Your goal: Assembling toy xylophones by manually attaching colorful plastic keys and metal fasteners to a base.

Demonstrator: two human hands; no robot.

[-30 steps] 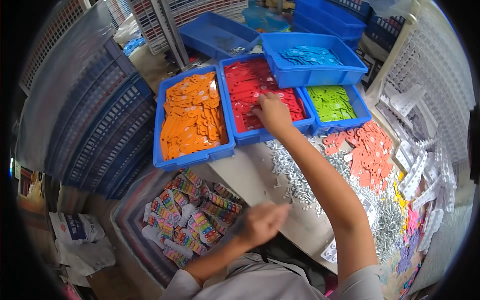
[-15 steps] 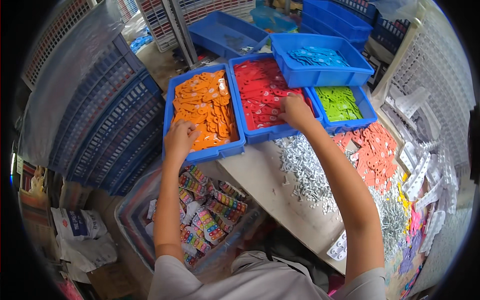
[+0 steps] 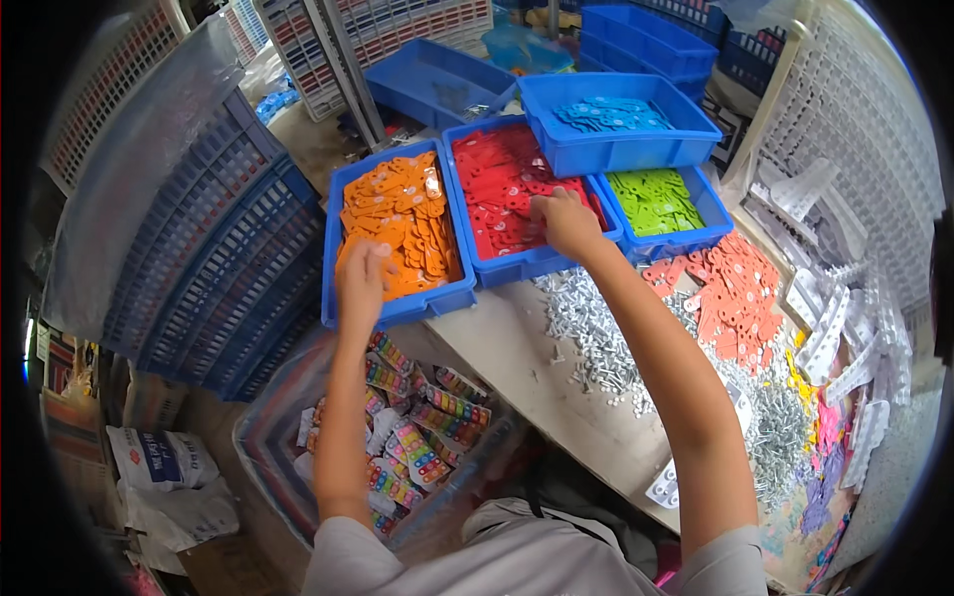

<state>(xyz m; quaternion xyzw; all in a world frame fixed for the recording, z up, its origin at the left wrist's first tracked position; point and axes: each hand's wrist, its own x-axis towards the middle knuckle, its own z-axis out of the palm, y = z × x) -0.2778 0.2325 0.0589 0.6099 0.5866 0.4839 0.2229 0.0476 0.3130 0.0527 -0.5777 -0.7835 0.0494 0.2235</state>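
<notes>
My left hand [image 3: 362, 283] is over the near left part of a blue bin [image 3: 397, 312] full of flat orange plastic pieces [image 3: 409, 214]. Its fingers are curled and slightly blurred; whatever is in them does not show clearly. Above the neighbouring blue bin [image 3: 527, 266] my right hand [image 3: 570, 224] has its fingers bent down against flat red plastic pieces [image 3: 499, 184], closed, with the fingertips partly hidden. Both kinds of pieces are elongated, with rounded ends and small pale marks.
A bin of blue pieces [image 3: 608, 115] rests over the bins of red and green pieces [image 3: 656, 202]. Metal screws [image 3: 591, 338] and coral pieces [image 3: 735, 298] lie heaped on the table. Below left stands a plastic-lined box of colourful striped items [image 3: 407, 447]; stacked crates [image 3: 214, 268] rise at left.
The view has shifted slightly, so the bins sit a little further left. My left hand has turned and blurred over the orange pieces; my right hand stays at the red ones.
</notes>
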